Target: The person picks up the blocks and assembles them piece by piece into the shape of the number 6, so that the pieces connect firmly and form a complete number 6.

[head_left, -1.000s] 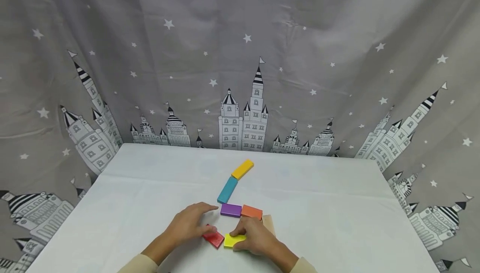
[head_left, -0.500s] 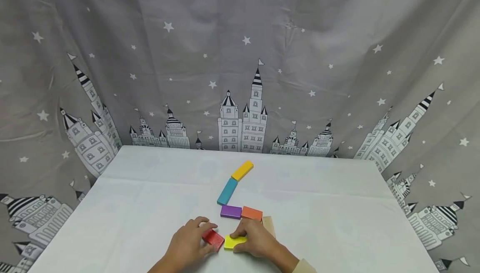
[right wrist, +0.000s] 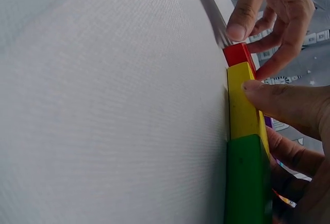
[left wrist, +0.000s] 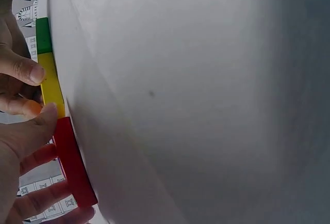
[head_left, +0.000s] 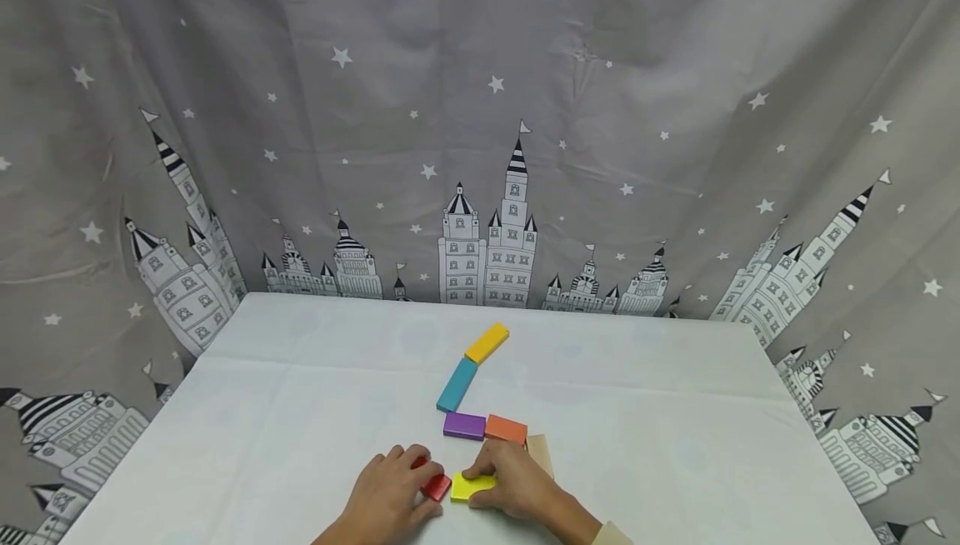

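Grey curtain (head_left: 480, 112) printed with castles and stars hangs behind a white cloth-covered surface (head_left: 300, 412). Head view: a chain of flat blocks runs toward the person, with the amber block (head_left: 487, 342), teal block (head_left: 457, 384), purple block (head_left: 463, 426), orange block (head_left: 506, 429) and a pale wooden block (head_left: 540, 453) partly behind the right hand (head_left: 517, 487). Left hand (head_left: 390, 495) has fingers curled over the red block (head_left: 436, 486); right hand pinches the yellow block (head_left: 471, 487); the two blocks meet end to end near the front edge. Left wrist view: red block (left wrist: 72, 164) gripped between thumb and fingers (left wrist: 31, 154), its end touching the yellow block (left wrist: 51, 82), with a green block (left wrist: 43, 34) beyond. Right wrist view: thumb pressed on the yellow block (right wrist: 241, 100), green block (right wrist: 247, 180) butted behind it, red block (right wrist: 238, 53) ahead, held by the left hand (right wrist: 273, 12). Risk, as judged: both hands push on one joint, so uneven pressure could skew the row or ruck the cloth and nudge nearby blocks.
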The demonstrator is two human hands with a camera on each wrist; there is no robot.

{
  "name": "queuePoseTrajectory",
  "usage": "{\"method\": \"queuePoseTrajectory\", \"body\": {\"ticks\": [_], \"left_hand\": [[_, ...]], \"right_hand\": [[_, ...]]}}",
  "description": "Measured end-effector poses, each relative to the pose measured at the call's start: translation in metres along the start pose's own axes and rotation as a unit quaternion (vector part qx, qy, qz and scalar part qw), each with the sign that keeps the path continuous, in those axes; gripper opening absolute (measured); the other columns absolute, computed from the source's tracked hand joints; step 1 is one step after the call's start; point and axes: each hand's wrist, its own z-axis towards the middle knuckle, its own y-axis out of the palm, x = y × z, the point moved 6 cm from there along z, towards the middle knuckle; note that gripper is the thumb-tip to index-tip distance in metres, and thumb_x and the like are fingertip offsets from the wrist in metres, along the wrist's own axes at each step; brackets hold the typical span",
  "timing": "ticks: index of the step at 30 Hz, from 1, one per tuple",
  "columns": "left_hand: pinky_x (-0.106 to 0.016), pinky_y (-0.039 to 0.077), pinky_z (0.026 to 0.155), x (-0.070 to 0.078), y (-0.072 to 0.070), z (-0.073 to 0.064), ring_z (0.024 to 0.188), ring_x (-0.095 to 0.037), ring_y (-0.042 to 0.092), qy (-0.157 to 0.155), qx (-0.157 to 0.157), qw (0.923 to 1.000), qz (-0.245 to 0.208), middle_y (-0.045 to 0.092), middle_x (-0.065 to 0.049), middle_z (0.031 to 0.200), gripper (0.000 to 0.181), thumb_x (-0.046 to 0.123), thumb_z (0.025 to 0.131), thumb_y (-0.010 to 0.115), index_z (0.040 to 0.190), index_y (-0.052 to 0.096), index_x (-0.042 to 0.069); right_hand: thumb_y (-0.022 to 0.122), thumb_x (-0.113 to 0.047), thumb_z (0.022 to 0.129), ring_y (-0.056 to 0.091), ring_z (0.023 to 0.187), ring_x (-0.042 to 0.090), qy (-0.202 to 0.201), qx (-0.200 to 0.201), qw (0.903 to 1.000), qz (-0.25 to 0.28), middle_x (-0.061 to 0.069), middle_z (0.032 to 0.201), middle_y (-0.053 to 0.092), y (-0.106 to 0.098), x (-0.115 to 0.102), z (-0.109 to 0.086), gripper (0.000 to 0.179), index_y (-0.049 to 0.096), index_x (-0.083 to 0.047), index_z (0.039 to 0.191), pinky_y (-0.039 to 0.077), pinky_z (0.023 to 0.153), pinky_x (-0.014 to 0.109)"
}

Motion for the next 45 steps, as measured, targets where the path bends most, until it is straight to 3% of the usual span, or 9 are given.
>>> {"method": "queuePoseTrajectory", "body": {"ticks": [9,17,24,34,45], "left_hand": [[-0.035,0.047,0.068,0.001,-0.002,0.001,0.08,-0.015,0.048,0.018,0.039,0.999,0.007,0.059,0.002,0.098,0.035,0.048,0.077,0.075,0.098,0.069,0.02],[-0.038,0.051,0.074,-0.002,0.001,0.006,0.081,-0.017,0.047,0.009,0.001,0.9997,-0.022,0.061,0.001,0.101,0.028,0.039,0.077,0.078,0.096,0.07,0.019],[-0.04,0.051,0.08,-0.006,-0.003,0.009,0.086,-0.017,0.049,0.045,-0.004,0.9985,-0.031,0.06,0.0,0.109,0.024,0.037,0.077,0.079,0.094,0.069,0.023],[-0.039,0.052,0.081,-0.016,-0.013,0.01,0.089,-0.019,0.058,0.142,0.029,0.9893,-0.019,0.061,-0.007,0.114,0.02,0.026,0.075,0.082,0.09,0.07,0.025],[-0.043,0.05,0.091,-0.021,-0.016,0.018,0.102,-0.022,0.059,0.173,0.003,0.9849,-0.011,0.063,-0.006,0.117,0.021,0.017,0.075,0.082,0.089,0.07,0.027]], "right_hand": [[0.083,-0.013,0.075,0.049,0.072,-0.002,-0.021,0.003,0.9997,-0.012,-0.016,0.082,0.062,-0.002,-0.001,0.001,0.029,0.076,-0.008,0.103,0.045,0.066,0.015],[0.082,-0.013,0.076,0.049,0.071,-0.002,-0.006,-0.001,1.0,0.0,-0.017,0.082,0.062,0.0,0.0,-0.001,0.028,0.076,-0.009,0.103,0.046,0.067,0.015],[0.083,-0.013,0.076,0.049,0.072,-0.002,-0.002,0.0,1.0,-0.001,-0.017,0.082,0.063,0.0,0.0,-0.001,0.029,0.076,-0.01,0.103,0.045,0.067,0.015],[0.083,-0.015,0.076,0.048,0.072,-0.002,-0.002,-0.005,0.9999,-0.016,-0.017,0.081,0.061,0.002,0.001,0.002,0.029,0.076,-0.011,0.104,0.045,0.066,0.015],[0.083,-0.017,0.075,0.046,0.069,0.0,0.003,-0.005,0.9996,-0.028,-0.017,0.08,0.059,0.001,0.001,0.002,0.029,0.076,-0.012,0.103,0.043,0.063,0.015]]}}
